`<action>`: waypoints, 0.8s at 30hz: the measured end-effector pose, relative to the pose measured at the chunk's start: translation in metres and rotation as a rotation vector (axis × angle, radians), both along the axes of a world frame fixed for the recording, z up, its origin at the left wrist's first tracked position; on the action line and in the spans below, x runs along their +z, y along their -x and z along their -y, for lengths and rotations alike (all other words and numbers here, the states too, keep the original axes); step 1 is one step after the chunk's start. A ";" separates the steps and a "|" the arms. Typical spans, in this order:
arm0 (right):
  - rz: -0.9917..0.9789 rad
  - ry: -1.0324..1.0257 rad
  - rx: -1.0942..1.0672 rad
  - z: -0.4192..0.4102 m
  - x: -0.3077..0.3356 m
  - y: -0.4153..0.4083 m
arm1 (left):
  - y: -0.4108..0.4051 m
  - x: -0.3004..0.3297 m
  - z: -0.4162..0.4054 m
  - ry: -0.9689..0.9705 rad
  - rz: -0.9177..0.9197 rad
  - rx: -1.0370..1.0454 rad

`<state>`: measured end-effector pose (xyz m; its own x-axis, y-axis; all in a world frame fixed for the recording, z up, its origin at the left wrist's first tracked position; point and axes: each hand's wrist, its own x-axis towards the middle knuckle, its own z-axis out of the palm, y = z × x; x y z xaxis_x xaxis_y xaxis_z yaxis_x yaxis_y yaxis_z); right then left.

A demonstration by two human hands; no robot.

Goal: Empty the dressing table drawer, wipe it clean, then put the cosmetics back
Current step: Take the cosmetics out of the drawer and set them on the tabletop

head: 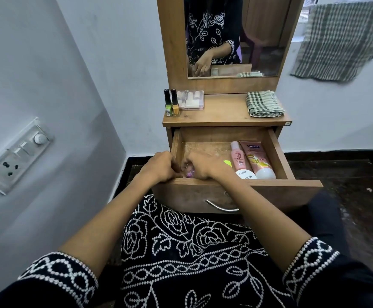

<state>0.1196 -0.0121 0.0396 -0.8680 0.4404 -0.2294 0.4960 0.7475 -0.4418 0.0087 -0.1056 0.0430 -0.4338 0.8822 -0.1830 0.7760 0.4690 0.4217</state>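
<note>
The wooden drawer [279, 150] of the dressing table stands pulled out. At its right side lie a pink bottle [238, 157], a pink tube [256, 160] and a white-capped polish item [245, 174]; a yellow-green thing [227, 162] peeks out beside them. Both hands are at the drawer's front left corner. My left hand [159, 166] has its fingers curled at the drawer's left wall. My right hand [201, 166] curls round a small clear-pink bottle [190, 172], mostly hidden between the hands.
On the tabletop [223, 112] stand two nail polish bottles [171, 103], a clear cosmetics box [191, 100] and a folded checked cloth [264, 103]. A mirror [234, 36] rises behind. A switchboard [16, 155] is on the left wall, and a checked towel [339, 38] hangs at right.
</note>
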 end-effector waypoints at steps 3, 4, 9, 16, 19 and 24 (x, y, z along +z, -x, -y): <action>-0.017 0.001 -0.029 0.001 -0.003 0.000 | 0.000 0.001 -0.002 0.024 0.010 0.002; -0.023 0.002 -0.034 0.001 -0.004 0.000 | -0.001 0.001 -0.002 0.031 0.010 0.003; -0.060 -0.012 -0.049 0.002 -0.007 0.000 | -0.001 0.000 -0.005 0.050 -0.002 0.013; -0.104 -0.027 -0.065 0.004 -0.010 -0.002 | 0.001 -0.001 -0.006 0.061 -0.004 -0.038; -0.119 -0.037 -0.073 0.004 -0.011 -0.003 | 0.002 -0.001 -0.006 0.056 -0.024 -0.066; -0.146 -0.030 -0.091 0.004 -0.012 -0.004 | 0.002 -0.001 -0.004 0.041 -0.071 -0.110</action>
